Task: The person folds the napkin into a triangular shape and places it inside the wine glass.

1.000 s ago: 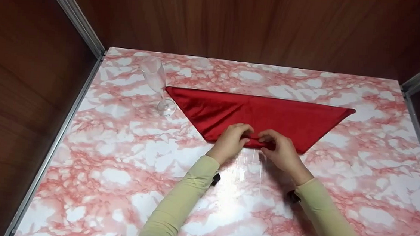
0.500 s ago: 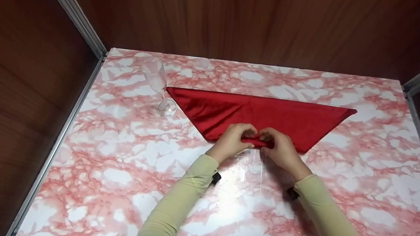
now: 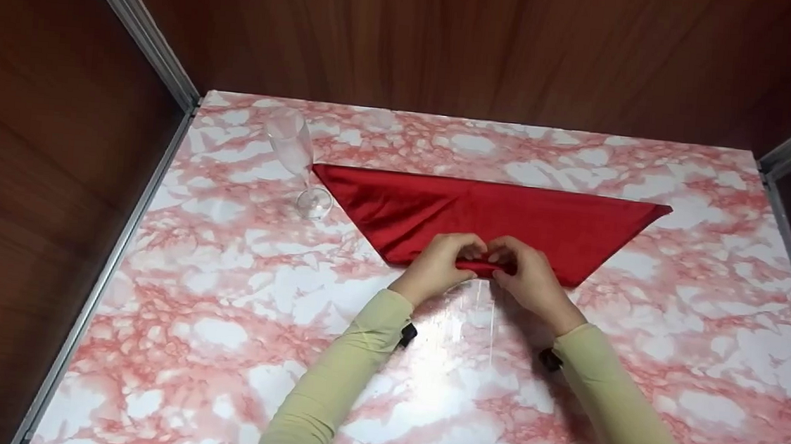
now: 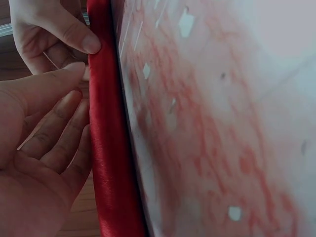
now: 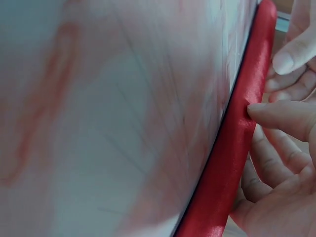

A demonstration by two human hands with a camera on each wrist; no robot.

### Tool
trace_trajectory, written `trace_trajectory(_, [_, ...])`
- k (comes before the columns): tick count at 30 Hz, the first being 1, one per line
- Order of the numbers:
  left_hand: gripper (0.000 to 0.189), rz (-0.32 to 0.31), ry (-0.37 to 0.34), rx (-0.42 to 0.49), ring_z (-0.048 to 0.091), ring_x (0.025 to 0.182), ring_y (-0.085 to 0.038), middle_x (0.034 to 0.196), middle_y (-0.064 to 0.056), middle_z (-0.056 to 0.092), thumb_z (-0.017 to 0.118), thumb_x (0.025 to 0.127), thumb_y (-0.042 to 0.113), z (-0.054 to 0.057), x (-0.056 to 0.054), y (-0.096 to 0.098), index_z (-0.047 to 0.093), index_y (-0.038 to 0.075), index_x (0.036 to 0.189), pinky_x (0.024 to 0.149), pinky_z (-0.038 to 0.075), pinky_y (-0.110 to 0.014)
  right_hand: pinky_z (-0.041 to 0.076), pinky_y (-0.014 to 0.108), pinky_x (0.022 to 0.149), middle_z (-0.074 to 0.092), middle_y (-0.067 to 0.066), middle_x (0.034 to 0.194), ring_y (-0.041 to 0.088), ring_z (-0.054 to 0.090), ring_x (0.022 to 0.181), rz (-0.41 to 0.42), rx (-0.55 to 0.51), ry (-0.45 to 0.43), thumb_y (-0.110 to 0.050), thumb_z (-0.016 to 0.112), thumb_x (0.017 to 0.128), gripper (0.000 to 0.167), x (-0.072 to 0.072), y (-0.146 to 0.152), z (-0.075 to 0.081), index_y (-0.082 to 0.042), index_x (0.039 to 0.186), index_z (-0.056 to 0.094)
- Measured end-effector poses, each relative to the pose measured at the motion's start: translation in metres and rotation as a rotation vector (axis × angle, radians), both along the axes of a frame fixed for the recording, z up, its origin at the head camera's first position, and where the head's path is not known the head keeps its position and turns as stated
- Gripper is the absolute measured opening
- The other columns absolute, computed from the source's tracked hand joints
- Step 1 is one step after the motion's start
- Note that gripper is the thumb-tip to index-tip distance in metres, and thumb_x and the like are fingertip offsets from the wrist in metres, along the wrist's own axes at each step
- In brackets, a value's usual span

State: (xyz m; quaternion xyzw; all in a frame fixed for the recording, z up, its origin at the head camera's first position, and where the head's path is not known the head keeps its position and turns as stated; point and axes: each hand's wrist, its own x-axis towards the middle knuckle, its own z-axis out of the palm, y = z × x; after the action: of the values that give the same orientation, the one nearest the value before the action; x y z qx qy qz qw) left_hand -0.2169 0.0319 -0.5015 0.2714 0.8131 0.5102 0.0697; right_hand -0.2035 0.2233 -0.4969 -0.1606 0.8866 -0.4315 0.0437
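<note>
A red satin cloth (image 3: pixel 495 212), folded into a trapezoid, lies on the table with its long edge at the back. Along the short near edge it forms a narrow roll, which runs as a smooth red band (image 4: pixel 106 143) in the left wrist view. My left hand (image 3: pixel 438 264) holds the roll left of its middle, fingers curled behind and thumb in front. Close beside it, my right hand (image 3: pixel 529 278) grips the roll the same way; its thumb (image 5: pixel 276 114) presses a small dent into the cloth. The fingertips of both hands nearly meet.
A clear stemmed glass (image 3: pixel 290 147) stands near the cloth's left corner, its foot (image 3: pixel 314 203) close to the slanted edge. Brown wood-grain panels (image 3: pixel 410 39) enclose the back and sides of the pink-and-white marbled table (image 3: pixel 214 377).
My left hand has shifted slightly right along the near edge, so the two hands are closer together. The near edge is rolled very slightly further back. The glass has not moved.
</note>
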Motion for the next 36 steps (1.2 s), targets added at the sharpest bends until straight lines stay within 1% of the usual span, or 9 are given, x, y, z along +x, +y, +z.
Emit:
trace_trajectory(5, [0.038, 0.001, 0.020, -0.045, 0.060, 0.093, -0.019, 0.099, -0.010, 0.066, 0.069, 0.074, -0.018, -0.001, -0.002, 0.000, 0.065, -0.001, 0.107, 0.084, 0.049, -0.026, 0.050, 0.040, 0.081, 0.065, 0.014, 0.096, 0.025, 0.062, 0.090, 0.011, -0.005, 0.018, 0.013, 0.064, 0.081, 0.034, -0.002, 0.000, 0.000, -0.001, 0.111, 0.062])
trace_trajectory(8, [0.039, -0.001, 0.026, -0.065, 0.059, 0.094, -0.017, 0.100, -0.009, 0.066, 0.066, 0.074, -0.020, -0.002, -0.002, 0.000, 0.066, 0.000, 0.107, 0.084, 0.048, -0.025, 0.051, 0.039, 0.081, 0.066, 0.013, 0.095, 0.025, 0.062, 0.089, 0.006, -0.001, 0.028, 0.012, 0.065, 0.081, 0.032, -0.003, 0.001, 0.000, -0.002, 0.109, 0.062])
trace_trajectory(13, [0.039, 0.008, 0.037, -0.101, 0.059, 0.094, -0.015, 0.100, -0.007, 0.066, 0.064, 0.075, -0.020, -0.004, -0.003, -0.001, 0.066, 0.002, 0.107, 0.085, 0.047, -0.024, 0.051, 0.039, 0.080, 0.066, 0.011, 0.094, 0.024, 0.063, 0.088, 0.003, 0.002, 0.052, 0.012, 0.066, 0.080, 0.029, -0.003, 0.001, -0.001, -0.001, 0.106, 0.064])
trace_trajectory(18, [0.037, 0.022, 0.046, -0.123, 0.059, 0.095, -0.015, 0.100, -0.006, 0.067, 0.064, 0.077, -0.018, -0.006, -0.005, -0.001, 0.067, 0.003, 0.107, 0.085, 0.047, -0.025, 0.051, 0.040, 0.076, 0.067, 0.010, 0.095, 0.023, 0.062, 0.088, -0.017, -0.007, 0.057, 0.012, 0.067, 0.080, 0.028, 0.000, 0.001, 0.001, -0.002, 0.105, 0.065])
trace_trajectory(20, [0.036, 0.028, 0.040, -0.132, 0.059, 0.095, -0.016, 0.101, -0.005, 0.067, 0.065, 0.078, -0.017, -0.006, -0.005, -0.002, 0.067, 0.004, 0.107, 0.085, 0.047, -0.024, 0.051, 0.040, 0.077, 0.067, 0.009, 0.096, 0.022, 0.062, 0.088, -0.024, -0.006, 0.057, 0.010, 0.068, 0.081, 0.027, 0.001, 0.002, 0.003, -0.003, 0.104, 0.066])
trace_trajectory(23, [0.034, 0.031, 0.029, -0.141, 0.059, 0.096, -0.016, 0.102, -0.005, 0.066, 0.065, 0.080, -0.015, -0.005, -0.006, -0.003, 0.067, 0.004, 0.108, 0.084, 0.047, -0.025, 0.050, 0.039, 0.082, 0.067, 0.008, 0.097, 0.022, 0.062, 0.090, -0.027, -0.003, 0.060, 0.008, 0.070, 0.080, 0.027, 0.004, 0.002, 0.004, -0.003, 0.105, 0.066])
trace_trajectory(27, [0.032, 0.033, 0.018, -0.151, 0.060, 0.095, -0.016, 0.100, -0.003, 0.066, 0.065, 0.081, -0.013, -0.004, -0.008, -0.003, 0.067, 0.006, 0.107, 0.083, 0.047, -0.024, 0.048, 0.040, 0.087, 0.067, 0.008, 0.099, 0.022, 0.061, 0.096, -0.021, 0.003, 0.083, 0.006, 0.072, 0.079, 0.028, 0.007, 0.001, 0.005, -0.002, 0.105, 0.067])
trace_trajectory(32, [0.029, 0.037, 0.031, -0.157, 0.061, 0.092, -0.015, 0.096, -0.003, 0.067, 0.066, 0.081, -0.011, -0.004, -0.011, -0.003, 0.068, 0.006, 0.105, 0.083, 0.047, -0.024, 0.044, 0.040, 0.090, 0.067, 0.007, 0.101, 0.024, 0.059, 0.100, -0.024, 0.031, 0.125, 0.005, 0.073, 0.078, 0.027, 0.009, 0.000, 0.008, -0.003, 0.103, 0.068])
trace_trajectory(36, [0.027, 0.039, 0.038, -0.160, 0.062, 0.093, -0.014, 0.097, -0.003, 0.068, 0.067, 0.082, -0.008, -0.004, -0.013, -0.004, 0.067, 0.005, 0.106, 0.085, 0.046, -0.023, 0.044, 0.041, 0.090, 0.066, 0.007, 0.101, 0.024, 0.058, 0.100, -0.031, 0.056, 0.135, 0.004, 0.075, 0.077, 0.027, 0.009, 0.000, 0.007, -0.004, 0.102, 0.069])
